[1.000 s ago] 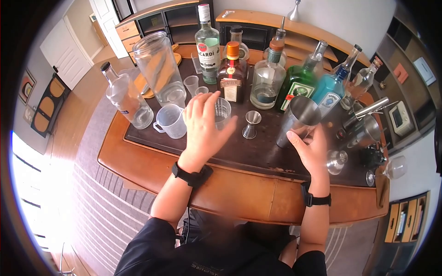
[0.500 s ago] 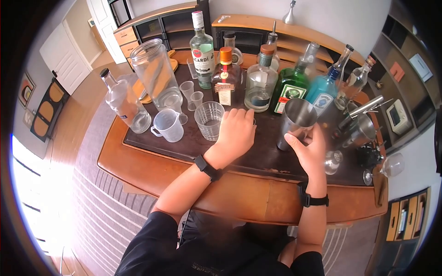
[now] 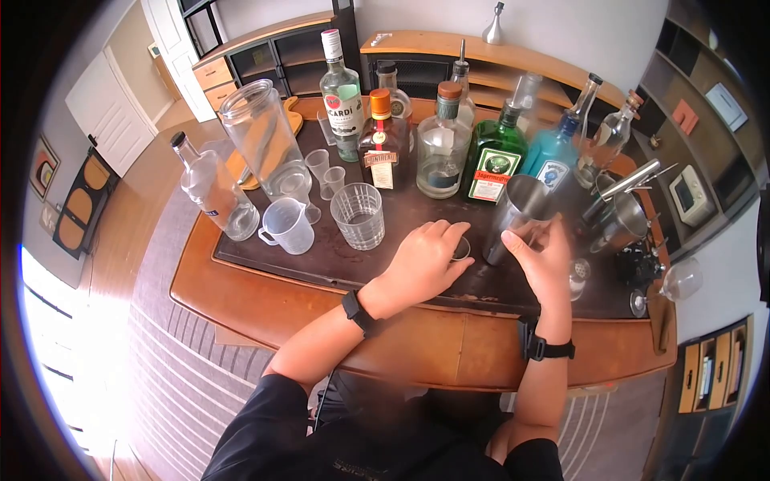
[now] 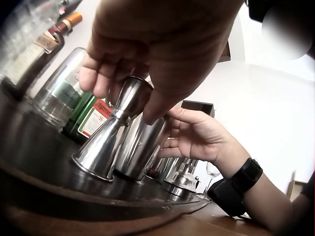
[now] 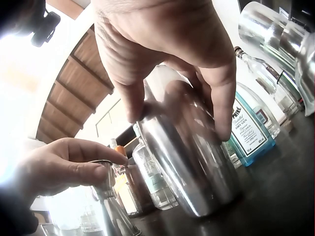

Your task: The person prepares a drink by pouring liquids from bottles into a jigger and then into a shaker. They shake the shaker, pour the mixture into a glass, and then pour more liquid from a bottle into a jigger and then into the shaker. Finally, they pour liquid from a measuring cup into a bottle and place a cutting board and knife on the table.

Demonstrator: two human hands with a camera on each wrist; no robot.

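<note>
My left hand (image 3: 421, 260) pinches the upper cup of a steel double-ended jigger (image 4: 98, 152) between thumb and fingers. The jigger's wide end is down, close over the dark tabletop, and the hand hides most of it in the head view. My right hand (image 3: 547, 260) grips a tall steel shaker tin (image 5: 192, 162) from the side, thumb and fingers around its wall. That tin is upright, mouth up, just right of the jigger. To the left of the left hand stands a cut-pattern rocks glass (image 3: 357, 216).
A plastic measuring jug (image 3: 289, 227), small glasses (image 3: 333, 183) and a large glass jar (image 3: 269, 144) stand left. Several liquor bottles, including a green Jägermeister bottle (image 3: 496, 160), line the back. More barware and a stemmed glass (image 3: 682, 280) are at the right.
My left hand has moved right, away from beside the rocks glass, and now holds the jigger. My right hand keeps its grip on the shaker tin. The head view has shifted slightly.
</note>
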